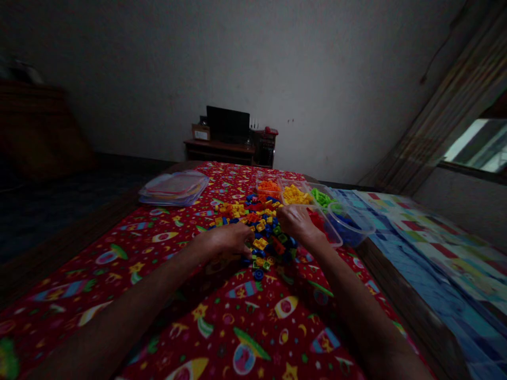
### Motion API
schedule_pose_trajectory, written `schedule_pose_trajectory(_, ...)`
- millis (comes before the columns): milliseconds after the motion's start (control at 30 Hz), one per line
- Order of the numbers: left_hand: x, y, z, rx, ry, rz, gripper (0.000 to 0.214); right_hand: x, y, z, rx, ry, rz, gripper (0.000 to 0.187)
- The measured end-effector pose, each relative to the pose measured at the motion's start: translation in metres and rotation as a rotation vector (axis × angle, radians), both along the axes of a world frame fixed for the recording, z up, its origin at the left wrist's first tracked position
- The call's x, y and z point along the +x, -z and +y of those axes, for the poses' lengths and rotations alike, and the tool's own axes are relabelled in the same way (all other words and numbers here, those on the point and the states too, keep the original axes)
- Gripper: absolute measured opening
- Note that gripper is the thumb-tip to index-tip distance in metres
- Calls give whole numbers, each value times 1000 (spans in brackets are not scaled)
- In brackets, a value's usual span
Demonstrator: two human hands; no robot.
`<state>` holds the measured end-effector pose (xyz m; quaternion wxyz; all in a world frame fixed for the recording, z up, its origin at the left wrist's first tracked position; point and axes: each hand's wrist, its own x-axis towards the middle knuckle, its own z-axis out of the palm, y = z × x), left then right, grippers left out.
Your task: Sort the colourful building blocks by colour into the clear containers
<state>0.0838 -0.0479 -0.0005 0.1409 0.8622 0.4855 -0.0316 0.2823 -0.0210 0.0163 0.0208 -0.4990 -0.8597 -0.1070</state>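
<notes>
A mixed heap of toy building bricks, yellow, blue, orange and green, lies on the red printed tablecloth. My left hand is at the near left side of the heap, its fingers bent down among the pieces and closed; what they pinch is too small and dark to name. Over the right side of the heap is my right hand, back upward with fingers curled under. The hand itself hides whatever is in those fingers. A round blue piece lies apart at the near edge.
Behind and right of the heap stand clear tubs of orange bricks, yellow bricks, green pieces and red pieces. A round tub holds blue pieces. Stacked plastic lids lie at left. A bed adjoins the table.
</notes>
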Motion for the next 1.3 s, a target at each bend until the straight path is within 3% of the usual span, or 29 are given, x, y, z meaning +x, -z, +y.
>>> schedule_pose_trajectory(100, 7, 2, -1, 40, 32, 56, 18, -1, 4, -5, -30, 40, -85, 28)
schedule_pose_trajectory(300, -4, -1, 7, 46, -18, -37, 20, -6, 18, -8, -42, -77, -45, 27)
schedule_pose_trajectory(467, -15, 9, 22, 73, -140, -335, 22, -3, 12, 1, -25, -118, 147, 23)
schedule_pose_trajectory(667, -13, 22, 40, -60, -284, -905, 45, -11, 14, 5, -143, -340, 466, 20)
schedule_pose_trajectory(767, -9, 23, 41, -98, -301, -1013, 53, -15, 13, 1, -204, -434, 573, 34)
schedule_pose_trajectory(867, -6, 20, 38, -101, -313, -1030, 58, -18, 10, -3, -261, -490, 567, 31)
schedule_pose_trajectory(1000, -5, 19, 35, -28, -303, -980, 50, -17, 9, -4, -259, -469, 587, 26)
schedule_pose_trajectory(1100, -11, 23, 38, 2, -253, -967, 43, -8, 5, 1, -170, -391, 608, 30)
schedule_pose_trajectory(1300, -23, 31, 46, 116, -278, -841, 42, 43, -11, 34, 152, -21, 556, 30)
